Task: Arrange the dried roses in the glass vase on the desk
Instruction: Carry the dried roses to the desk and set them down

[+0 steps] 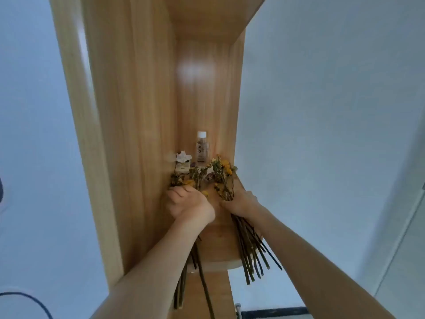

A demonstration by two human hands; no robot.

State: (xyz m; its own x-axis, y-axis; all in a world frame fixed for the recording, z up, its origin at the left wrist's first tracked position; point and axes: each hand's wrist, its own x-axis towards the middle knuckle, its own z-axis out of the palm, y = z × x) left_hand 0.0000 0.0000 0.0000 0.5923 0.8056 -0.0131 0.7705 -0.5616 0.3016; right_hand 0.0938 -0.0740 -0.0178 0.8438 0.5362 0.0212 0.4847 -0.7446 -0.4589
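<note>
Gripping the right-hand bunch [222, 174] of dried flowers round its stems, the right hand [241, 202] is resting low over the wooden shelf [220, 247] near its right edge, fingers curled tightly together about the bundle. The yellow heads are pointing toward the back of the shelf. The long dark stems are running out beneath the wrist and jutting past the front edge into the air.

The left hand [188, 203] is lying just beside it, nearer the left side panel [138, 134], with its back turned to the camera. Its fingers are curled downward, closing on the left-hand bunch [196, 178]. The fingertips themselves are hiding behind the knuckles, so how tightly they are pressing cannot be told. This bunch's stems are passing under the forearm and hanging down beyond the front edge. Its small yellow and brownish heads are spreading out just ahead of the knuckles.

Both bunches are lying flat on the shelf board, side by side, heads toward the back wall.

Behind the flowers, a clear bottle [202, 147] with a white cap is standing upright near the middle of the back edge. At the back left corner a small box [181, 168] is sitting with crumpled white paper [183, 156] on top, just behind the left-hand bunch's heads. A pale wall [322, 111] is showing on either side of the shelf unit, and a black cable [30, 300] is curving in at the lower left.
</note>
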